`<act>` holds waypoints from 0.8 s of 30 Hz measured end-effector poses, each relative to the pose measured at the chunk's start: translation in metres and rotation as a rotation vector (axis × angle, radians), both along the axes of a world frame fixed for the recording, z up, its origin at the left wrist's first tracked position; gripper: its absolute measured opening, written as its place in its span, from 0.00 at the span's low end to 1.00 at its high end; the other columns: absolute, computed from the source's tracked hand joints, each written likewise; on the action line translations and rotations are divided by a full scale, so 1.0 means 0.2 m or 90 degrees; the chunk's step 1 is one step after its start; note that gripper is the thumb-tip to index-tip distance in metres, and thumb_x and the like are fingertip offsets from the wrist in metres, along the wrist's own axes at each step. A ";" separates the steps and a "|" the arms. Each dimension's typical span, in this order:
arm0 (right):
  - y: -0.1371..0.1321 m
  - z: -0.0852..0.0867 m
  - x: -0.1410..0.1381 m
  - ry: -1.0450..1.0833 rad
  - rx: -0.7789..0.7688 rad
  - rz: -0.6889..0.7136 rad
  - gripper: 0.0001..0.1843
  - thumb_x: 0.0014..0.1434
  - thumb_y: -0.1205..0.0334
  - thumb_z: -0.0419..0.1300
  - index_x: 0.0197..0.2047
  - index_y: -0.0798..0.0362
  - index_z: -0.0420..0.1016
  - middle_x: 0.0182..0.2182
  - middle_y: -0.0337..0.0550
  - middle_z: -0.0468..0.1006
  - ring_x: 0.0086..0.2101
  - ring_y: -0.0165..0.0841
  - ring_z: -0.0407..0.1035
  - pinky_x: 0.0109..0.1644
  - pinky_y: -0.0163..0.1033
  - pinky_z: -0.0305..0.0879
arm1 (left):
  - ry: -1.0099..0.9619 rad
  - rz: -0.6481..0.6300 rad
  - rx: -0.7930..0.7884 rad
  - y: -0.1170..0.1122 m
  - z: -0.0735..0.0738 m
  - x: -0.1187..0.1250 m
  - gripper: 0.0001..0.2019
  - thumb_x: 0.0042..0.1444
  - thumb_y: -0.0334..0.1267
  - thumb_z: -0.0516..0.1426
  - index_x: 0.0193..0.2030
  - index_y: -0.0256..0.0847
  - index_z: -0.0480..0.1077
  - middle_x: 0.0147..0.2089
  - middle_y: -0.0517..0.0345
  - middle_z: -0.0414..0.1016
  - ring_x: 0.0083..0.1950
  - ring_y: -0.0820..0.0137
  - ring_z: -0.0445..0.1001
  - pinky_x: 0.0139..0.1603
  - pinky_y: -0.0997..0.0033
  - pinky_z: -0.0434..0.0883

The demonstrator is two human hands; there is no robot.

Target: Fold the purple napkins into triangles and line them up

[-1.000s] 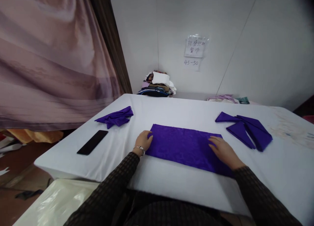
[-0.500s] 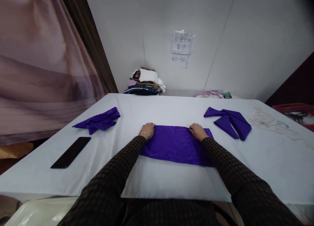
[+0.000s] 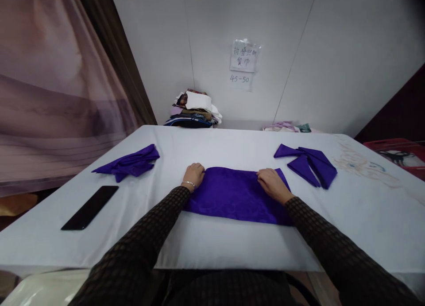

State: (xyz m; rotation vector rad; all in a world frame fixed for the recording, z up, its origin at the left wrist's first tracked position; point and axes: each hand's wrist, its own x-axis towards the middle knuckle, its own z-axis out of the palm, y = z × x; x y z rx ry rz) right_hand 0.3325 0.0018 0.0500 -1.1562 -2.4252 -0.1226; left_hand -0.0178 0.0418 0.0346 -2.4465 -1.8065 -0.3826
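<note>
Right hand (image 3: 272, 185) has shifted inward; it grips purple cloth (image 3: 229, 195).

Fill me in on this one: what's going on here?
A person has both hands on a purple cloth spread on a white-covered table. The left hand is at its far left corner, the right hand on it toward the far right; whether the fingers pinch it is hard to tell. A bunched cloth lies off to the left, with what looks like a black phone nearer the person. A folded cloth lies to the right.
</note>
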 end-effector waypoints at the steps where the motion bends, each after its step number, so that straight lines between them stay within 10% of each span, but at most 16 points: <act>1: -0.05 0.02 0.00 -0.007 -0.006 0.013 0.08 0.61 0.68 0.49 0.34 0.53 0.68 0.33 0.44 0.74 0.37 0.35 0.67 0.55 0.46 0.54 | -0.014 -0.024 0.019 -0.02 0.01 -0.02 0.05 0.53 0.31 0.53 0.35 0.38 0.71 0.41 0.50 0.73 0.47 0.62 0.68 0.48 0.62 0.64; 12: -0.40 0.05 0.09 -0.101 -0.032 0.016 0.15 0.60 0.68 0.49 0.48 0.54 0.70 0.37 0.49 0.75 0.36 0.37 0.68 0.40 0.41 0.64 | -0.050 -0.162 0.072 -0.37 0.11 -0.15 0.05 0.48 0.27 0.51 0.29 0.42 0.61 0.34 0.58 0.73 0.38 0.68 0.71 0.58 0.56 0.57; 24: -0.22 0.08 0.17 -0.161 -0.158 -0.114 0.13 0.60 0.69 0.49 0.39 0.54 0.75 0.35 0.46 0.76 0.36 0.35 0.70 0.40 0.36 0.62 | -0.032 -0.079 0.109 -0.27 0.23 -0.06 0.04 0.52 0.30 0.52 0.32 0.41 0.67 0.45 0.52 0.74 0.50 0.63 0.68 0.60 0.55 0.54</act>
